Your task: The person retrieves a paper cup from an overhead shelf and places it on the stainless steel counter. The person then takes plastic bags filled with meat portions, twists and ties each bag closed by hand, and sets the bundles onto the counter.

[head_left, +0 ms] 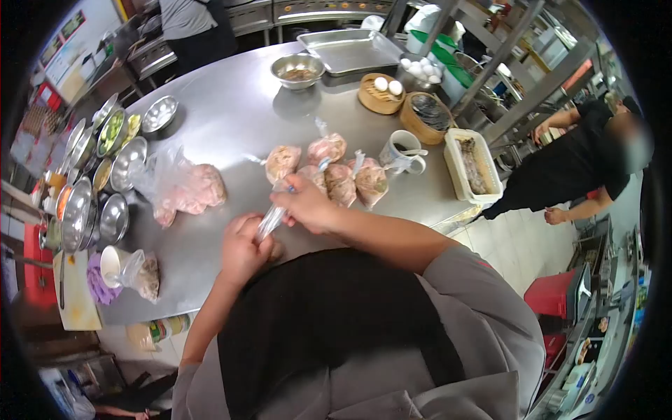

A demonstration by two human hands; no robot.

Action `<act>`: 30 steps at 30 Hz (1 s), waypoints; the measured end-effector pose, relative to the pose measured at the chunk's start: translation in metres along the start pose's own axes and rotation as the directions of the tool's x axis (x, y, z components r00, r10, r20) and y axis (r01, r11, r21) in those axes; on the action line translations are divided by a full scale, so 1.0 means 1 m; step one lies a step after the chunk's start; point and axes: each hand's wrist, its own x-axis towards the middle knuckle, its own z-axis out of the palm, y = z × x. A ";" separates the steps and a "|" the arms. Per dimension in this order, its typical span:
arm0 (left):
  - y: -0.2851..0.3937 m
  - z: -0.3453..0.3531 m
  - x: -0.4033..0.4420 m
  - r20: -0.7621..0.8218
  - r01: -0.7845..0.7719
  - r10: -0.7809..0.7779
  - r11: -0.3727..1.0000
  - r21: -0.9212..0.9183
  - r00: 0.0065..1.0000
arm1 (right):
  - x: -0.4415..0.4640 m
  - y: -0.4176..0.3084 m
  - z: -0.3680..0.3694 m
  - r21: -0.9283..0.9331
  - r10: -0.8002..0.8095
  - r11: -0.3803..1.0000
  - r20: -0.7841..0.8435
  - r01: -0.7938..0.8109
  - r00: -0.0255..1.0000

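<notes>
Stretched between my two hands is a clear plastic bag (271, 221), its length gathered into a narrow strip. My left hand (243, 246) is closed on the lower end, and my right hand (306, 204) pinches the upper end. What the bag holds, if anything, is hidden. Just beyond my right hand sit several tied bags of pale pink raw meat (341, 183). To the left lies a larger plastic bag of raw meat (199, 190), its loose top spread out. A white mug (403, 152) with a spoon in it stands right of the tied bags.
Metal bowls (79, 217) crowd the left of the steel table (231, 105). At the back are a bowl (297, 71), a tray (350, 52) and bamboo steamers (381, 96). A white tub (473, 168) stands at right. A person in black (567, 154) is beyond it.
</notes>
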 end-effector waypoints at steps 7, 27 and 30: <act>-0.004 -0.013 0.003 -0.015 0.129 -0.130 0.991 -0.031 0.991 | 0.000 -0.026 0.007 0.025 -0.059 0.998 0.012 0.058 0.998; 0.021 -0.054 0.068 0.107 0.040 -0.758 -0.107 -0.993 0.643 | -0.027 -0.090 0.037 -0.695 -0.599 -0.262 0.661 0.670 0.452; 0.036 -0.048 0.067 0.109 0.068 -0.751 -0.085 -0.994 0.652 | -0.021 -0.091 0.031 -0.660 -0.598 -0.366 0.707 0.657 0.377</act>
